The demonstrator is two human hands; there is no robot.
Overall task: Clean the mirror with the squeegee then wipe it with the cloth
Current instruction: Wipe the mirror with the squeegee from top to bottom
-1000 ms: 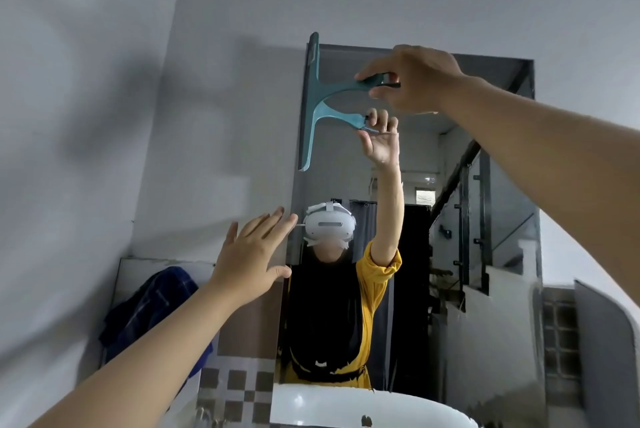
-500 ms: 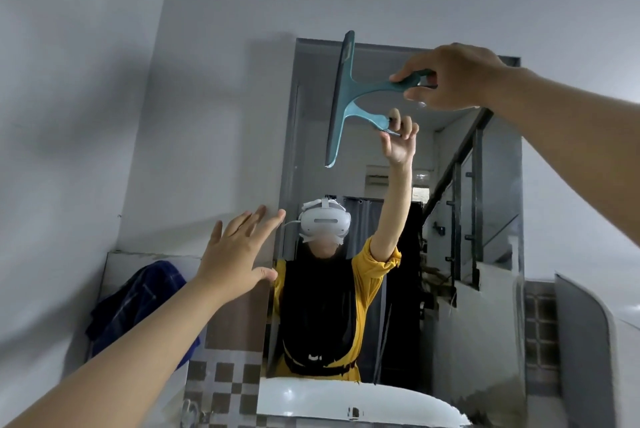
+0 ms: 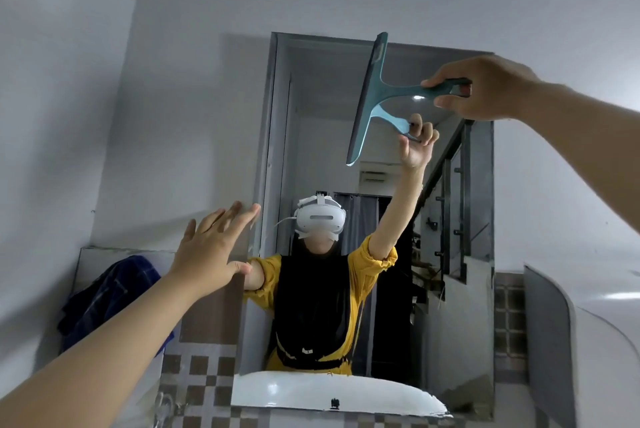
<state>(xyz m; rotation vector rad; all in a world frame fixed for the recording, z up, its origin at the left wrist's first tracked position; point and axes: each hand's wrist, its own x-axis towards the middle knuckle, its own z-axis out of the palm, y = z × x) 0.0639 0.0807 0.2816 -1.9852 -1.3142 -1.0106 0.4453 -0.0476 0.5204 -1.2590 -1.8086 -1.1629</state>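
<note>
A tall wall mirror (image 3: 311,115) hangs ahead and reflects a person in a yellow top with a white headset. My right hand (image 3: 485,91) grips the handle of a teal squeegee (image 3: 372,95). Its long blade stands nearly upright against the upper middle of the glass, its top at the mirror's upper edge. My left hand (image 3: 214,247) is raised with fingers spread, its fingertips at the mirror's left edge, and holds nothing. A dark blue checked cloth (image 3: 110,299) lies bunched on a ledge at the lower left, below my left forearm.
The rim of a white washbasin (image 3: 294,389) shows below the mirror. Brown and white checked tiles (image 3: 204,379) cover the wall under the ledge. A curved grey panel (image 3: 550,341) stands at the right. Plain grey walls surround the mirror.
My right hand has swept the squeegee from the mirror's top left corner rightward to the upper middle of the glass. My left hand has stayed raised near the mirror's left edge.
</note>
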